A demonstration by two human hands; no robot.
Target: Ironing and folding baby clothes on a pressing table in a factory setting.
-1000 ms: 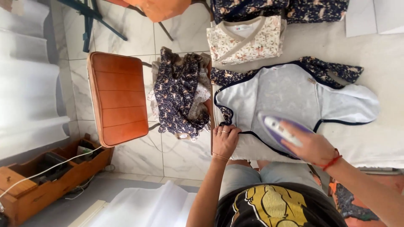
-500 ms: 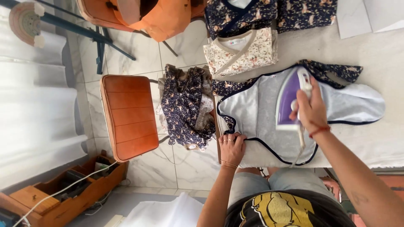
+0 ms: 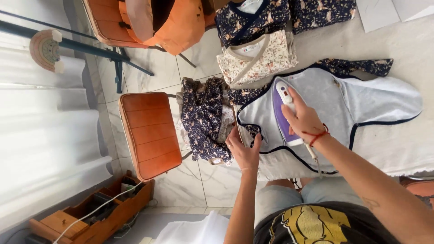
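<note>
Head view, looking down, scanned left to right. White sheer curtain fills the left edge; at 7 o'clock an open wooden crate with a white cable across it. Orange slatted chair seat stands on pale floor tiles, left of centre. Just right of it, a heap of dark floral-print garments hangs over the table edge. Left hand: forearm comes up from 6 o'clock, near vertical, palm down, fingers spread fairly wide, fingertips pressing the near-left edge of the pale grey baby garment with dark navy trim; it pins rather than clasps. That garment lies spread flat on the white cloth-covered table, centre to 3 o'clock. Right hand: forearm enters from 5 o'clock, angled up toward 11 o'clock, wrist bearing a red thread bracelet. Fingers closed round the handle of the purple and white electric iron, whose soleplate sits on the left portion of the grey garment, nose toward 12 o'clock. Iron and left hand are near, not touching. At 12 o'clock, a folded cream floral-print top, above it a folded dark navy printed top. Orange bag on a second chair at 11 o'clock.
</note>
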